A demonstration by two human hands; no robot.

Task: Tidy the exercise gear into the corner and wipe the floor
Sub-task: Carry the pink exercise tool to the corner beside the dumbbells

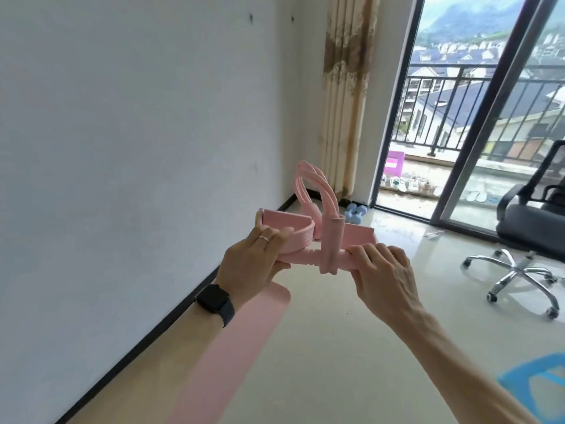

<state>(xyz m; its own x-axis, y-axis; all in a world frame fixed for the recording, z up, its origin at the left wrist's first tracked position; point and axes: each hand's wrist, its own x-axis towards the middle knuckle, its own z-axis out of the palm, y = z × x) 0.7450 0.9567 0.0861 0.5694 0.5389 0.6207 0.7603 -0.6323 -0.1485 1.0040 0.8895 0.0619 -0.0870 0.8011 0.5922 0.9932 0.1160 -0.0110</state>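
Observation:
I hold a pink pedal resistance puller (pixel 308 228) up at chest height, its elastic tubes looping upward. My left hand (pixel 253 261), with a ring and a black watch on the wrist, grips the left end of its handle bar and foot loop. My right hand (pixel 382 276) grips the right end of the bar. Two light-blue dumbbells (pixel 447 213) lie on the floor in the far corner by the curtain. A pink mat (pixel 232 347) lies on the floor along the wall below my left arm.
A white wall (pixel 122 148) with a black skirting runs along the left. A beige curtain (pixel 345 96) hangs beside an open sliding balcony door (pixel 477 117). A black office chair (pixel 532 234) stands at the right. A blue object (pixel 538 384) shows at the lower right.

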